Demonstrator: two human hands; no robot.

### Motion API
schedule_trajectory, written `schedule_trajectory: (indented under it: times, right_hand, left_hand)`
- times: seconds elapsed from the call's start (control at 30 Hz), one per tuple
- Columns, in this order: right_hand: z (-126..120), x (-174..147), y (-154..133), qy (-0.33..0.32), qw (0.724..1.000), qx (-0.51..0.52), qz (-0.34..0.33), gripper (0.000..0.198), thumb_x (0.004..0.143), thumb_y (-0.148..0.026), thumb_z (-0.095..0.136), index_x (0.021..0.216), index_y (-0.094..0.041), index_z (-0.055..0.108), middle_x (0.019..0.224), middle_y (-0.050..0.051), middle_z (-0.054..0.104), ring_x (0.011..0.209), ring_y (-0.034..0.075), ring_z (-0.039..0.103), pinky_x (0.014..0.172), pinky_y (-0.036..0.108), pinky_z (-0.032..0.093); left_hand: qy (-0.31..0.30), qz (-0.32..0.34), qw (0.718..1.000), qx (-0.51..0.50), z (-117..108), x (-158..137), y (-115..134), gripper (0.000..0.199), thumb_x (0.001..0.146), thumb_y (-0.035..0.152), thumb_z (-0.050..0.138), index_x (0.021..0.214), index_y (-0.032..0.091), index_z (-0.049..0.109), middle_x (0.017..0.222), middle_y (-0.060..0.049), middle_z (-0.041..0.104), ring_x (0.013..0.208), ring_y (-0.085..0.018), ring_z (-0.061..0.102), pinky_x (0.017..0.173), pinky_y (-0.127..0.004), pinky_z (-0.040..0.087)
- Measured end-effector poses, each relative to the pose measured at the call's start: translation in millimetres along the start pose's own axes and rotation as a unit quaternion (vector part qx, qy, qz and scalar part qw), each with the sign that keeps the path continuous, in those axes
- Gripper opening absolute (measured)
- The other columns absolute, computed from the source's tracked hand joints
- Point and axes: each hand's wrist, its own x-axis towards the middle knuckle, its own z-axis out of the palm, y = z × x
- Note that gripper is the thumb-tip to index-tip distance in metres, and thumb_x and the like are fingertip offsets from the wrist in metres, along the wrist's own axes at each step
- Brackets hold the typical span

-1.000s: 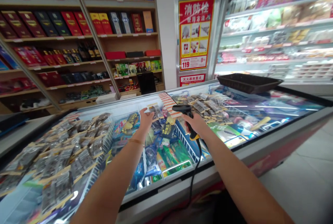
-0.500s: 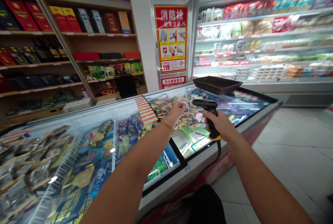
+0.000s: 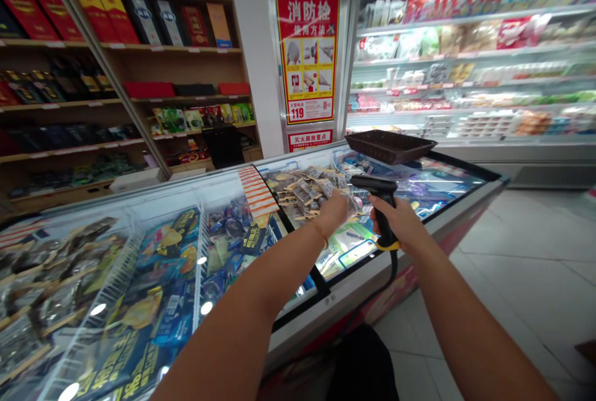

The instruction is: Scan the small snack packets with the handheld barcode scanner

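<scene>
My right hand point(image 3: 401, 222) is wrapped round the grip of a black and yellow barcode scanner point(image 3: 382, 227), whose cable hangs down over the freezer front. Just left of the scanner's head, my left hand point(image 3: 336, 207) has its fingers closed on a clear plastic packet point(image 3: 356, 203), partly hidden by the hand. Beneath and beyond that hand lies a pile of small clear packets point(image 3: 305, 192) with brown edges, on the glass top of the chest freezer point(image 3: 298, 345).
A dark brown tray point(image 3: 391, 148) rests at the freezer's far end. Beside the pile lies an orange-and-white striped sheet point(image 3: 257, 190). Shelves of boxes point(image 3: 184, 63) stand on the left, a lit refrigerated case point(image 3: 465, 72) on the right. Tiled floor point(image 3: 526, 270) lies to the right.
My left hand has moved right and nearer to me, closer to the scanner, with the packet in it. My right hand still holds the scanner. The view has shifted slightly.
</scene>
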Motion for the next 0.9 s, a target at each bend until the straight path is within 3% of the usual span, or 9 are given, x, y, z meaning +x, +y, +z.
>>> schedule_trajectory:
  times: [0.13, 0.3, 0.53, 0.63, 0.73, 0.83, 0.9]
  right_hand:
    - [14, -2, -1, -0.004, 1.000, -0.005, 0.006, 0.028, 0.079, -0.037, 0.075, 0.073, -0.018, 0.054, 0.054, -0.001, 0.059, 0.037, 0.012, 0.054, 0.035, 0.023, 0.043]
    - [54, -5, 2, -0.028, 1.000, 0.004, 0.001, 0.029, 0.078, -0.038, 0.076, 0.072, -0.019, 0.054, 0.054, -0.001, 0.060, 0.037, 0.012, 0.054, 0.035, 0.023, 0.044]
    - [157, -21, 4, -0.108, 0.994, 0.019, -0.015, 0.035, 0.077, -0.044, 0.077, 0.074, -0.021, 0.050, 0.052, -0.003, 0.058, 0.034, 0.012, 0.051, 0.032, 0.024, 0.041]
    - [205, -32, 3, -0.145, 0.989, 0.021, -0.021, 0.036, 0.076, -0.044, 0.077, 0.077, -0.022, 0.050, 0.052, -0.004, 0.058, 0.034, 0.012, 0.051, 0.031, 0.023, 0.040]
    - [247, -40, 9, -0.181, 0.982, 0.036, -0.025, 0.035, 0.075, -0.044, 0.076, 0.079, -0.021, 0.050, 0.053, -0.004, 0.058, 0.035, 0.012, 0.052, 0.032, 0.023, 0.040]
    - [274, -45, 21, -0.213, 0.976, 0.043, -0.001, 0.036, 0.075, -0.046, 0.076, 0.078, -0.022, 0.049, 0.052, -0.005, 0.057, 0.034, 0.011, 0.051, 0.032, 0.023, 0.040]
    - [280, -46, 30, -0.230, 0.973, 0.021, 0.006, 0.038, 0.073, -0.047, 0.078, 0.077, -0.022, 0.049, 0.052, -0.005, 0.057, 0.035, 0.011, 0.052, 0.033, 0.022, 0.040]
  left_hand:
    - [0.079, -0.006, 0.996, -0.037, -11, -10, -33, 0.038, 0.093, 0.034, 0.064, 0.128, 0.018, 0.065, 0.132, -0.015, 0.057, 0.108, -0.025, 0.066, 0.093, -0.032, 0.051]
    - [0.166, -0.078, 0.982, -0.051, -35, -47, -109, 0.030, 0.094, 0.030, 0.060, 0.121, 0.020, 0.068, 0.125, -0.012, 0.059, 0.102, -0.023, 0.066, 0.093, -0.032, 0.051]
    - [0.203, -0.285, 0.936, -0.015, -88, -152, -246, 0.039, 0.092, 0.031, 0.059, 0.130, 0.021, 0.059, 0.133, -0.013, 0.053, 0.116, -0.025, 0.063, 0.101, -0.034, 0.047]
    - [0.237, -0.361, 0.900, 0.052, -114, -204, -303, 0.045, 0.090, 0.032, 0.061, 0.133, 0.017, 0.056, 0.137, -0.018, 0.050, 0.127, -0.031, 0.054, 0.104, -0.039, 0.044]
    - [0.244, -0.435, 0.858, 0.121, -137, -253, -353, 0.039, 0.091, 0.031, 0.059, 0.127, 0.015, 0.058, 0.138, -0.020, 0.051, 0.131, -0.037, 0.047, 0.101, -0.045, 0.044]
    - [0.221, -0.476, 0.833, 0.175, -148, -291, -395, 0.025, 0.092, 0.030, 0.058, 0.111, 0.015, 0.062, 0.135, -0.017, 0.054, 0.129, -0.038, 0.045, 0.101, -0.047, 0.042]
    - [0.210, -0.480, 0.830, 0.190, -148, -306, -419, 0.017, 0.094, 0.030, 0.054, 0.102, 0.016, 0.062, 0.130, -0.013, 0.058, 0.129, -0.037, 0.043, 0.102, -0.048, 0.040]
